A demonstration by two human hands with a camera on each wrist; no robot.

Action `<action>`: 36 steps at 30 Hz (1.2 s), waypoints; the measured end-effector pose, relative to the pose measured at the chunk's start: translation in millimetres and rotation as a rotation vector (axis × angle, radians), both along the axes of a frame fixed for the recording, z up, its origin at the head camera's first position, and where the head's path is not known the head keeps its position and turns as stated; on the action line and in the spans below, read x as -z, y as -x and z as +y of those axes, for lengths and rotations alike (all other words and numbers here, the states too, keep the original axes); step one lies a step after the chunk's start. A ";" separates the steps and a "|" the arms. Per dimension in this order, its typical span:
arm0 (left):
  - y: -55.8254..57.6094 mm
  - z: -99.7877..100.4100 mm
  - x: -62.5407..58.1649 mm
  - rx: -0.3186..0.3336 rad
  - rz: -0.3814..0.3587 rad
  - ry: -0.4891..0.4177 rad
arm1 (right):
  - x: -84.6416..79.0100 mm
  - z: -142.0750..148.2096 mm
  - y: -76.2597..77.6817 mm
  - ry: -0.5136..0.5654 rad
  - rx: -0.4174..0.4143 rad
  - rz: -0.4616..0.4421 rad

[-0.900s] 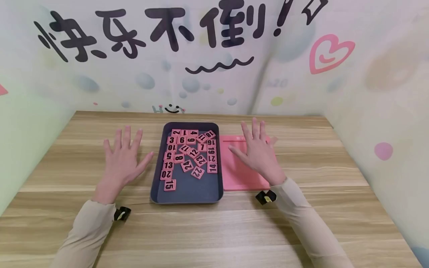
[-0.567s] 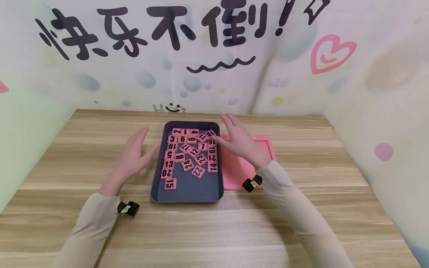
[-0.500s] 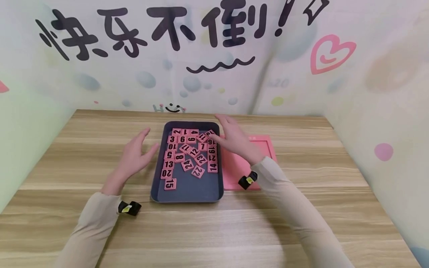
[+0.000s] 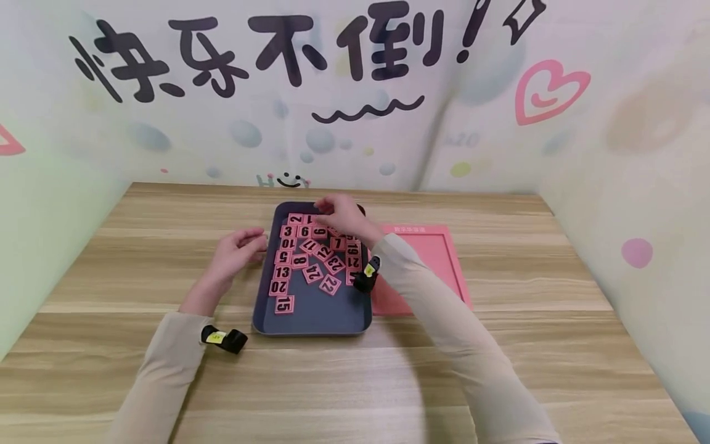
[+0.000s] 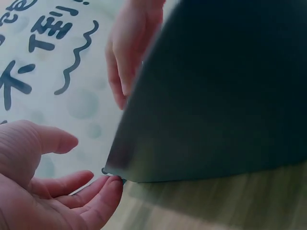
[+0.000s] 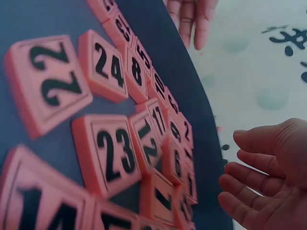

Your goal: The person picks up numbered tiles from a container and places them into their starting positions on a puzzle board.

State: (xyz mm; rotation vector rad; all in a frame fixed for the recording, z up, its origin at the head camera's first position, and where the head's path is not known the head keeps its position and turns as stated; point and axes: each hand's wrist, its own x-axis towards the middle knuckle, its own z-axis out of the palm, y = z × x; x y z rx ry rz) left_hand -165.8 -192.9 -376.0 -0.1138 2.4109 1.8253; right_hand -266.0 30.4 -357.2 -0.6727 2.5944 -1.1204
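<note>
A dark blue-grey tray (image 4: 316,317) holds pink number tiles with black digits, among them tile 15 (image 4: 285,304) and tile 22 (image 4: 330,284). My left hand (image 4: 235,254) is beside the tray's left side; in the left wrist view its fingertips are right at the edge of the tray (image 5: 216,105), thumb apart. Over the tray's far right part reaches my right hand (image 4: 345,217), hiding some tiles there. In the right wrist view the right hand (image 6: 268,167) has loosely bent fingers with nothing between them, near tile 23 (image 6: 112,154).
A pink square frame board (image 4: 429,246) lies against the tray's right side, partly under the right forearm. The wooden table (image 4: 310,388) meets a printed backdrop (image 4: 222,142) at the back. Each wrist wears a black camera, such as the left one (image 4: 224,338).
My right hand has swung left from above the pink board to over the tray's far end. My left hand has moved right to the tray's edge, its spread fingers now bent. The tiles look unmoved.
</note>
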 end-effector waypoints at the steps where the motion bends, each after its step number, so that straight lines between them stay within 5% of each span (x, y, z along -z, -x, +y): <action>1: 0.4 0.3 1.2 0.006 -0.016 -0.014 | 2.9 -2.8 1.5 0.005 0.006 -0.009; 17: 3.5 2.7 13.8 0.044 -0.040 0.032 | 30.6 -25.7 12.5 -0.135 0.073 0.102; 36: 3.3 0.9 12.9 0.044 -0.063 0.074 | 15.6 -43.8 9.7 -0.460 0.092 0.143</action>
